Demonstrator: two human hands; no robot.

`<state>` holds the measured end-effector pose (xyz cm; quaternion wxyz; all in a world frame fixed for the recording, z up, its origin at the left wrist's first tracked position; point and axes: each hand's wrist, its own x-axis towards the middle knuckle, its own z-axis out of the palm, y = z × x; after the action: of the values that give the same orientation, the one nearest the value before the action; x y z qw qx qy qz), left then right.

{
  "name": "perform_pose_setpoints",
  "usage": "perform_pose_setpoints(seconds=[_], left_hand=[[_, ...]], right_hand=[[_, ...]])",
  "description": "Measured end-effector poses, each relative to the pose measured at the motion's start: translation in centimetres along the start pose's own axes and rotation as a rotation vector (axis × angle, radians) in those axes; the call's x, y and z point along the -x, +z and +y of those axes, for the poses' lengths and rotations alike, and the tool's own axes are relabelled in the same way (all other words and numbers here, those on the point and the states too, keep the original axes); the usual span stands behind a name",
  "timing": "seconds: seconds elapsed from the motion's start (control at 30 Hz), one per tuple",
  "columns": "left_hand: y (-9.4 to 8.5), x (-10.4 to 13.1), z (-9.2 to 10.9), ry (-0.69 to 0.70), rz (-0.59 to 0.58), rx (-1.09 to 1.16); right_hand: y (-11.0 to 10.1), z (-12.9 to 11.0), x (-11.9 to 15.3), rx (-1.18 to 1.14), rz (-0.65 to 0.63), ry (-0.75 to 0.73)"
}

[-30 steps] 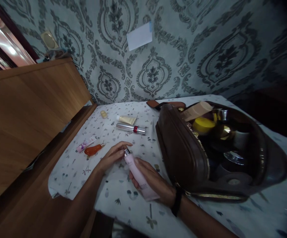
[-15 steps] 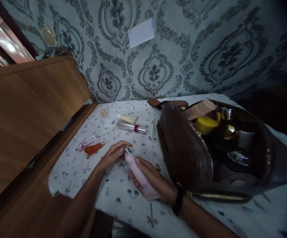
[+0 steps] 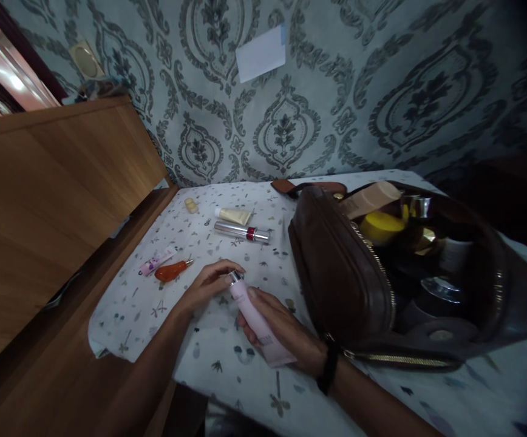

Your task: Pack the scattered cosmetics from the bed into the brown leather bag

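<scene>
A pale pink cosmetic tube [image 3: 260, 321] with a silver cap [image 3: 235, 277] slants across the middle of the view, cap end up and to the left. My right hand [image 3: 278, 318], a black band on its wrist, is wrapped round the tube's body. At the cap, the curled fingers and thumb of my left hand [image 3: 213, 280] close on it; part of those fingertips is hidden. Left of my hands lie an orange bottle [image 3: 171, 271] with a metal tip and a small pink-purple tube [image 3: 156, 261]. Beyond them are a silver cylinder with a red band [image 3: 241, 232] and a cream tube [image 3: 234, 216].
An open brown leather bag [image 3: 336, 267] stands at the right, holding a yellow-lidded jar [image 3: 382, 227], a beige tube [image 3: 371, 199] and other cosmetics. A small yellowish item [image 3: 190, 206] lies far left on the patterned cloth [image 3: 131, 315]. A wooden cabinet [image 3: 63, 182] borders the left side.
The view has shifted very slightly. Both hands and the pink tube stay almost where they were.
</scene>
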<state>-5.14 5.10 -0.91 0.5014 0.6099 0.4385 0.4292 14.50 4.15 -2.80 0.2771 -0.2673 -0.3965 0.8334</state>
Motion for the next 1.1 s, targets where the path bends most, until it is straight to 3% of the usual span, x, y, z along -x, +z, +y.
perform_pose_setpoints(seconds=[0.13, 0.27, 0.4, 0.57, 0.63, 0.77, 1.1], left_hand=[[-0.3, 0.2, 0.0, 0.025, -0.067, 0.078], [0.0, -0.2, -0.4, 0.028, 0.001, 0.042], [0.0, -0.3, -0.4, -0.052, 0.057, -0.004], [0.0, 0.0, 0.0, -0.021, -0.035, 0.058], [0.2, -0.2, -0.2, -0.018, -0.018, 0.038], [0.5, -0.6, -0.9, -0.074, 0.043, 0.034], [0.5, -0.1, -0.4, -0.102, -0.036, 0.256]], right_hand=[[0.0, 0.0, 0.0, -0.011, 0.013, 0.005], [-0.1, 0.1, -0.1, -0.003, 0.001, 0.007], [-0.2, 0.1, -0.1, -0.013, 0.012, 0.016], [-0.2, -0.1, 0.0, -0.044, 0.041, 0.012], [-0.2, 0.0, 0.0, -0.057, 0.04, 0.023], [-0.4, 0.1, -0.2, -0.069, 0.01, 0.037], [-0.1, -0.5, 0.2, -0.359, -0.141, 0.198]])
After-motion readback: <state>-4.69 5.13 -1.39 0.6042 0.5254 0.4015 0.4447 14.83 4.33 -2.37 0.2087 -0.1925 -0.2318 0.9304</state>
